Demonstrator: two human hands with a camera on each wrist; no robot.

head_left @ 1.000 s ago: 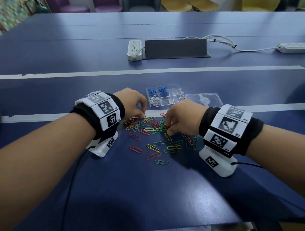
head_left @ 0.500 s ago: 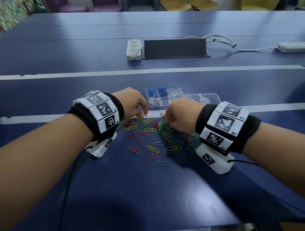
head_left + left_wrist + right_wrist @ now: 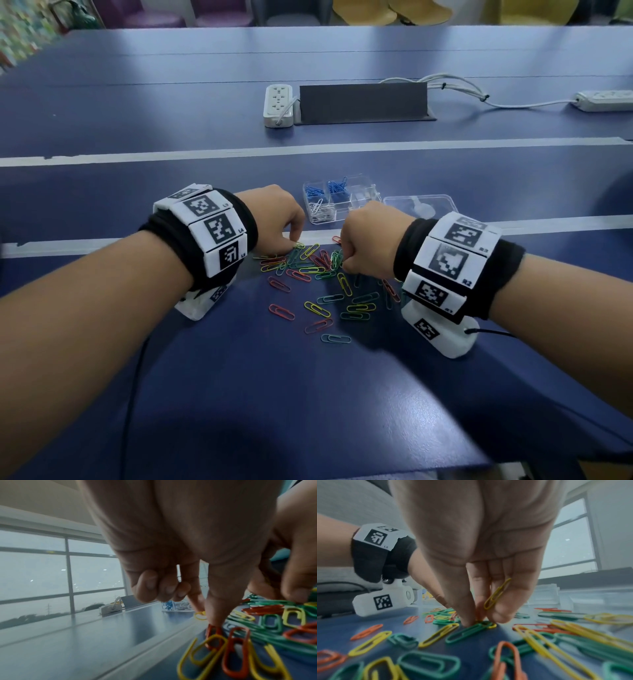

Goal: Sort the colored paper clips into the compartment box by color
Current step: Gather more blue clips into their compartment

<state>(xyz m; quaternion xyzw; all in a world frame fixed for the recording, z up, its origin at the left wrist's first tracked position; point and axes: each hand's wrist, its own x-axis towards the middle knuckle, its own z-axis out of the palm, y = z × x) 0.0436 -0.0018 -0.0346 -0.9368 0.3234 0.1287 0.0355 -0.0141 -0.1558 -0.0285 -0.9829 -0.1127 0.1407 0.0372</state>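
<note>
Paper clips [image 3: 310,270] lie heaped on the worktop [image 3: 239,377] before the compartment box [image 3: 342,202]; mid-picking, the right hand [image 3: 368,240] grips a yellow clip [image 3: 496,595] while pinching another, the left hand [image 3: 274,216] pinches one too, and both loads next need carrying to matching compartments.
</note>
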